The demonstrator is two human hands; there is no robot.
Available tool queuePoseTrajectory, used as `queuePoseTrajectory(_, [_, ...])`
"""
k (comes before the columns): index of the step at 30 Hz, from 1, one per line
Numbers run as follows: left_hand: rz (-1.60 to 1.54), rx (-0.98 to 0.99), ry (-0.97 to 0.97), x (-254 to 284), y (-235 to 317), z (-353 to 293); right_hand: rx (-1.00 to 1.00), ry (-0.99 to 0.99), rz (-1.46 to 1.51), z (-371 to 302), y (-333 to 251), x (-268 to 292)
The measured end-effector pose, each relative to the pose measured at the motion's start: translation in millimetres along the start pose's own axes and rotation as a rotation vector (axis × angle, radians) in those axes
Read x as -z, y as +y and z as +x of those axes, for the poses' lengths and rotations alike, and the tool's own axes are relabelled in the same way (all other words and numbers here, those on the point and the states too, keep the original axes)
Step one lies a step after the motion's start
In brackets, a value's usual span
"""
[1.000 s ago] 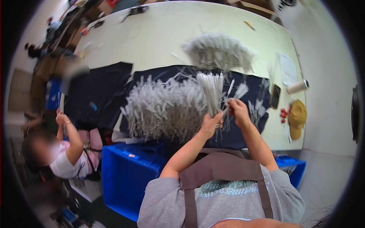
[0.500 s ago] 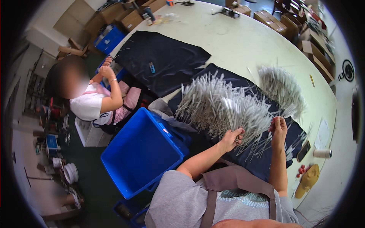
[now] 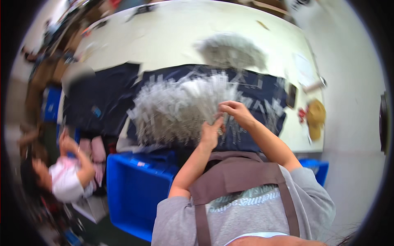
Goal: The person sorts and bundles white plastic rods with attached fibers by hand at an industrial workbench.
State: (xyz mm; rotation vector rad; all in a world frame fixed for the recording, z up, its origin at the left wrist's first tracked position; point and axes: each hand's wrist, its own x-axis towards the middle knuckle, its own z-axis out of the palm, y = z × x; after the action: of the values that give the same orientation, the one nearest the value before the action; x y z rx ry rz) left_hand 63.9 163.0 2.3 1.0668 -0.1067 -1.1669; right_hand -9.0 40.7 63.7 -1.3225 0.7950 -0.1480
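While your left hand [image 3: 211,133] is clasping bunched brushes [image 3: 207,96] low, you should be aligning them evenly, the grip of your right hand [image 3: 237,112] being unclear.

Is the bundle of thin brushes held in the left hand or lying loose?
Held: the left hand closes around the lower end of the brush bundle, white tips fanning beyond.

A plain, pale wall [image 3: 355,123] rises on the right, beyond a large whitish worktop [image 3: 164,37] under bright light. Dark green floor [image 3: 103,228] shows at lower left; brown cardboard boxes [image 3: 58,70] line the blurred left side.
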Motion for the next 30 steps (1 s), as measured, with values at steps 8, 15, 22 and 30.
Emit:
queuePoseTrajectory(8, [-0.011,0.189,-0.175,-81.9,-31.7,30.9,0.08,0.386,0.245,-26.5,40.6,78.4])
queuePoseTrajectory(15, [-0.019,0.302,-0.236,-121.2,-58.2,37.1,0.108,0.559,0.387,-52.5,58.1,118.3])
queuePoseTrajectory(22, [0.047,0.338,-0.183,-150.4,-81.6,46.0,0.064,0.638,0.42,-61.8,69.4,152.7])
queuePoseTrajectory(30, [-0.037,0.325,-0.148,-170.3,-106.7,56.9,0.087,0.6,0.449,-67.0,76.2,184.9])
